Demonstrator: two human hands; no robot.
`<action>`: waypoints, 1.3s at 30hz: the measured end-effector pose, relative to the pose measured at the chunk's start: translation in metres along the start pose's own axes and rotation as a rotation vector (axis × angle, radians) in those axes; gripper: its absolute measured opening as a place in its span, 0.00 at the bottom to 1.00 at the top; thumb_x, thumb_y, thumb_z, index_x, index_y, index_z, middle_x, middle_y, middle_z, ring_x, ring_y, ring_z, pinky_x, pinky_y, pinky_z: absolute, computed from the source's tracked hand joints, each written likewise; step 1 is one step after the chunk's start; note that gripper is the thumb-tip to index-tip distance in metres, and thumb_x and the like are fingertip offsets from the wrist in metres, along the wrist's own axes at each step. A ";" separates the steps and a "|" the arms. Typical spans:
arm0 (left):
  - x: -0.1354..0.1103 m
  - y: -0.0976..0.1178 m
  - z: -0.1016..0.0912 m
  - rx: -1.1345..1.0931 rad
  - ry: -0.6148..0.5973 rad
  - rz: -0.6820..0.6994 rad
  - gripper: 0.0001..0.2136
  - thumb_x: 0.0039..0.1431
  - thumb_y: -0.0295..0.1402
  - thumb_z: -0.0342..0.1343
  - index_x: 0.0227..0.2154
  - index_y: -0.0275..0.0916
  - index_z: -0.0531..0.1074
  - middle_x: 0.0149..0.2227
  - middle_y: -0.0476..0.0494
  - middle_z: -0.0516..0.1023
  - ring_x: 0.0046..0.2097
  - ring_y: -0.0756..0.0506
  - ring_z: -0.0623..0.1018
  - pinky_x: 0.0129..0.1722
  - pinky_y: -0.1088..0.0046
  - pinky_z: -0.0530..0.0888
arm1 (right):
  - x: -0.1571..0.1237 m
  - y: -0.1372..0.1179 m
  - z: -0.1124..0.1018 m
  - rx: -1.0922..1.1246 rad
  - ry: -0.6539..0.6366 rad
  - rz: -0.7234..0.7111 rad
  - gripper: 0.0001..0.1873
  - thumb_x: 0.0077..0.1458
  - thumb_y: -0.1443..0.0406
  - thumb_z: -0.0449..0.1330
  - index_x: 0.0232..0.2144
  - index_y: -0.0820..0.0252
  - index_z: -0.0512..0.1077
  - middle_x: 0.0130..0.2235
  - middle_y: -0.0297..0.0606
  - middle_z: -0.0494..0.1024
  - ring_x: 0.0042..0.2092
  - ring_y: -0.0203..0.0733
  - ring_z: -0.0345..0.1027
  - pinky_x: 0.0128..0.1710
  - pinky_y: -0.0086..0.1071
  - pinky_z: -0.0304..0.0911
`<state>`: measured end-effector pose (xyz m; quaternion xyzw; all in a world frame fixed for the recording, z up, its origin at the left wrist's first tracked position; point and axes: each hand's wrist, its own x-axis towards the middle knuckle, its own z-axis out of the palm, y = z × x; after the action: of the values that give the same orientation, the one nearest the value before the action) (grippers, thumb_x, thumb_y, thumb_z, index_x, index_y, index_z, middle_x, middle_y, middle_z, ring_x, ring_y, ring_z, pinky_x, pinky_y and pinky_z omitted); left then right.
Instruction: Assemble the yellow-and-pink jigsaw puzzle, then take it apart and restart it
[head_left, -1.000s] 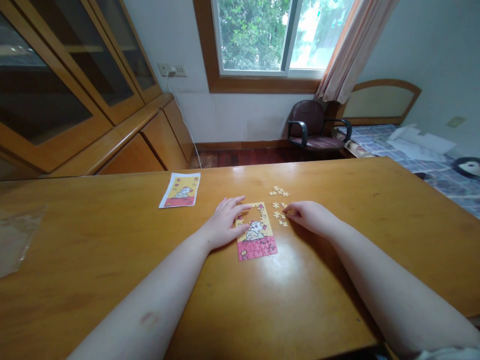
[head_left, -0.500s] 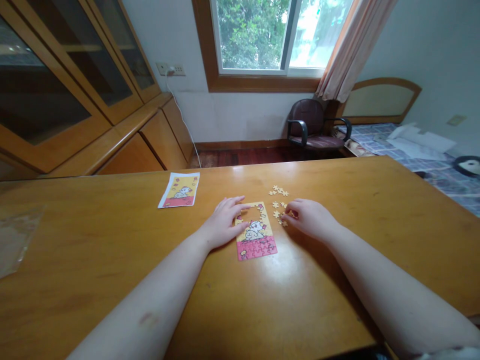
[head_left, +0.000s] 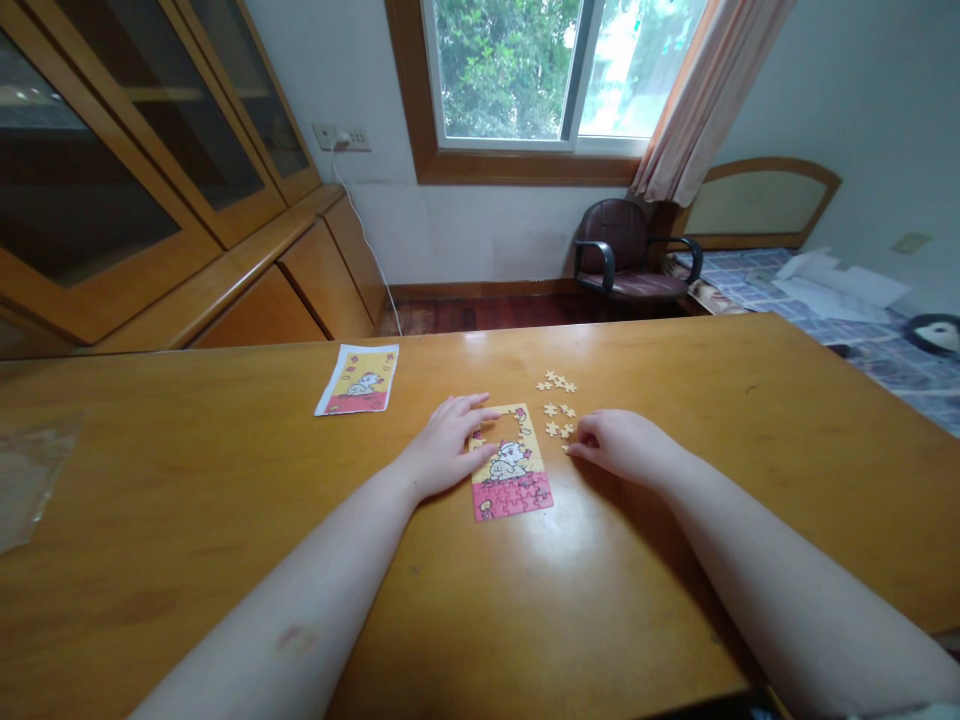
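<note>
A small jigsaw puzzle (head_left: 514, 475) with a cartoon animal on yellow and pink lies partly assembled on the wooden table (head_left: 225, 520). My left hand (head_left: 446, 445) rests flat on its left edge, fingers stretched out. My right hand (head_left: 619, 445) sits just right of the puzzle with curled fingers pinching at a loose piece I can barely make out. Several loose puzzle pieces (head_left: 559, 405) lie scattered just beyond that hand.
A printed reference picture (head_left: 358, 380) of the same image lies further left on the table. A clear plastic bag (head_left: 26, 475) lies at the left edge. Beyond the table stand wooden cabinets (head_left: 150, 200), a dark armchair (head_left: 626, 255) under the window, and a bed (head_left: 862, 320) at right.
My right hand has slid a little toward me and down among the loose pieces. My left hand has stayed on the puzzle.
</note>
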<state>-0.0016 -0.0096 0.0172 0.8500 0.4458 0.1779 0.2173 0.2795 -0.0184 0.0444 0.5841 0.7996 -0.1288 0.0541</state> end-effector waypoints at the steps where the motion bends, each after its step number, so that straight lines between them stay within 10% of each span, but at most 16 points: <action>1: 0.000 0.000 0.000 0.000 0.001 0.001 0.20 0.60 0.42 0.53 0.54 0.41 0.69 0.63 0.38 0.63 0.63 0.36 0.62 0.63 0.48 0.58 | 0.000 -0.001 0.001 -0.009 -0.004 0.000 0.14 0.56 0.54 0.57 0.28 0.56 0.75 0.32 0.40 0.79 0.33 0.42 0.69 0.29 0.30 0.53; 19: 0.001 -0.001 0.002 0.013 0.020 0.003 0.18 0.60 0.40 0.53 0.52 0.42 0.71 0.62 0.39 0.64 0.62 0.36 0.63 0.62 0.48 0.59 | -0.007 -0.003 -0.002 0.143 -0.032 -0.222 0.13 0.54 0.62 0.57 0.42 0.52 0.75 0.36 0.36 0.79 0.35 0.40 0.70 0.35 0.29 0.58; 30: 0.000 -0.001 0.001 -0.001 0.045 0.008 0.17 0.60 0.40 0.52 0.51 0.42 0.72 0.61 0.40 0.65 0.62 0.37 0.64 0.61 0.52 0.63 | -0.002 -0.002 0.002 0.011 0.049 0.032 0.13 0.55 0.54 0.58 0.31 0.57 0.74 0.33 0.39 0.78 0.34 0.44 0.70 0.30 0.31 0.55; 39: 0.001 -0.002 0.003 -0.001 0.048 0.001 0.18 0.60 0.39 0.52 0.51 0.41 0.72 0.61 0.38 0.65 0.61 0.38 0.65 0.61 0.53 0.63 | 0.004 -0.007 0.011 0.009 0.151 -0.032 0.11 0.60 0.61 0.55 0.37 0.58 0.76 0.37 0.41 0.77 0.37 0.41 0.70 0.36 0.29 0.58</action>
<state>-0.0013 -0.0083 0.0135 0.8455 0.4505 0.1987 0.2068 0.2708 -0.0196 0.0342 0.5793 0.8102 -0.0888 -0.0111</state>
